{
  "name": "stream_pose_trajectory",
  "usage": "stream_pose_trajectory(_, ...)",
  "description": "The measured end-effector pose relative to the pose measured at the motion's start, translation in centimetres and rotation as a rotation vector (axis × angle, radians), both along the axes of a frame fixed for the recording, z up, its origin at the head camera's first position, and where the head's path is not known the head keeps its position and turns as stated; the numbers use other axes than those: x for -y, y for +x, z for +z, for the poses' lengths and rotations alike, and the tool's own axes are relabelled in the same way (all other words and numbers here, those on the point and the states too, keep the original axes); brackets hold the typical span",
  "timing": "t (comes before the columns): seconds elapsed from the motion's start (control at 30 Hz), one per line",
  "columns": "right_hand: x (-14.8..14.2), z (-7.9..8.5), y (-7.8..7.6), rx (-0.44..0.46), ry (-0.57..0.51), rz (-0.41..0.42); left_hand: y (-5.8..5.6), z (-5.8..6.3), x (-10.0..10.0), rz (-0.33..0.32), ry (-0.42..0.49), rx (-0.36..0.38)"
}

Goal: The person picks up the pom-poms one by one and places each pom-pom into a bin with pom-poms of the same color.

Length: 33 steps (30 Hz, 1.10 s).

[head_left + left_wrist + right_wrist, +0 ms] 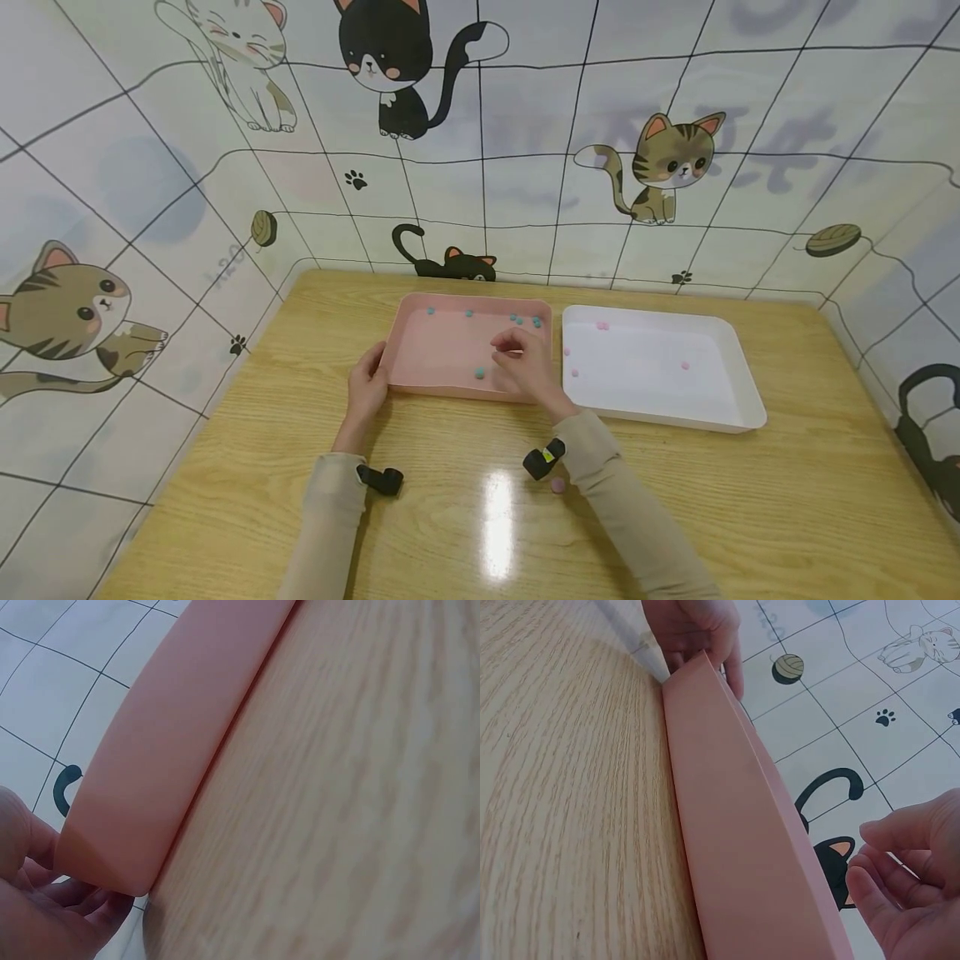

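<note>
Pink tray [431,354] sits on the table [435,525], just left of the white tray [637,367], with teal beads [480,373] in it. The left hand [367,385] grips its near left corner; the right hand [527,360] hovers above, fingers loosely bent, thumb and forefinger parted, holding nothing visible.

Pink tray [427,354], smooth matt plastic; white tray [637,383], smooth plastic; table [435,533], glossy grained wood
</note>
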State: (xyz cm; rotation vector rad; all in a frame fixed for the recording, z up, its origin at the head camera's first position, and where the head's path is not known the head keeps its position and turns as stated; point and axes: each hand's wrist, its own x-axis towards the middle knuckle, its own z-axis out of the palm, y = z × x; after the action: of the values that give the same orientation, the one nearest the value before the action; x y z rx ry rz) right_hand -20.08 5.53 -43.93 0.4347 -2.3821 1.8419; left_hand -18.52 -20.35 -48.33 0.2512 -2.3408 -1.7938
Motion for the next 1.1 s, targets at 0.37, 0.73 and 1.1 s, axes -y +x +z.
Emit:
stream_pose_trajectory(0.37,-1.8,1.5,1.9,0.035,0.059,0.006,0.8,2.0,-0.6,-0.023,0.009,0.011)
stream_pose_trajectory(0.73,-3.2,3.9,5.0,0.022,0.081,0.043,-0.2,-0.3,0.0,-0.003,-0.018,-0.021)
stream_pose_trajectory(1.1,-5.1,0.3,5.9,-0.003,0.074,0.118,-0.1,-0.1,-0.1,0.002,-0.017,0.004)
